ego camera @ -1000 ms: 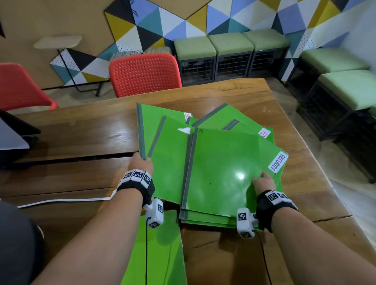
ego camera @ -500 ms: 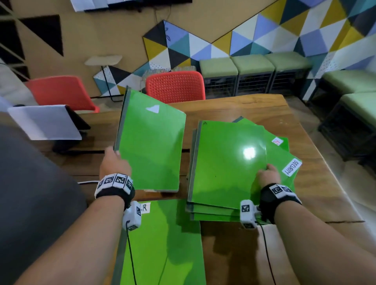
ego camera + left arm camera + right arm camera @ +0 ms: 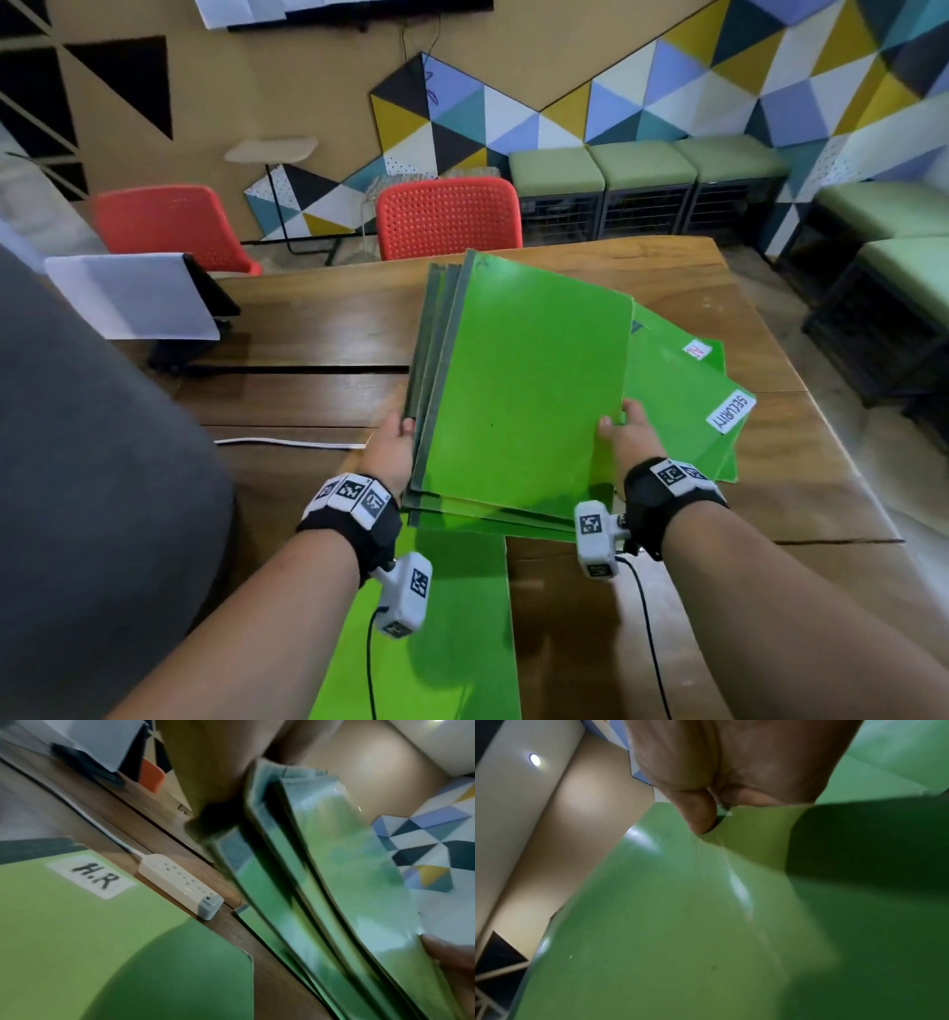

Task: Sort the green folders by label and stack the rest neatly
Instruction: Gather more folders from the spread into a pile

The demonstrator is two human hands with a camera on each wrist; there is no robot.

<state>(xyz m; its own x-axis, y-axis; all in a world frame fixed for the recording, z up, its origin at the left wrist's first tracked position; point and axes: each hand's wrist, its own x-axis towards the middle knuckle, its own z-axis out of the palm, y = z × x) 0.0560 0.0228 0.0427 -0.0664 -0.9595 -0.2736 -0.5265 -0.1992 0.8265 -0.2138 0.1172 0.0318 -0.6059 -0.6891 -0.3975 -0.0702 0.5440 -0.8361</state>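
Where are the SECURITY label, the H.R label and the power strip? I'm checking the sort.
SECURITY label point(image 3: 730, 412), head view, middle of the white sticker.
H.R label point(image 3: 93, 875), left wrist view, on the lettering.
power strip point(image 3: 180, 881), left wrist view, socket face.

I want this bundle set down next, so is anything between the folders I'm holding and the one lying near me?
Nothing visible. Both hands, left hand and right hand, grip the bundle above the H.R folder, whose face shows only shadow.
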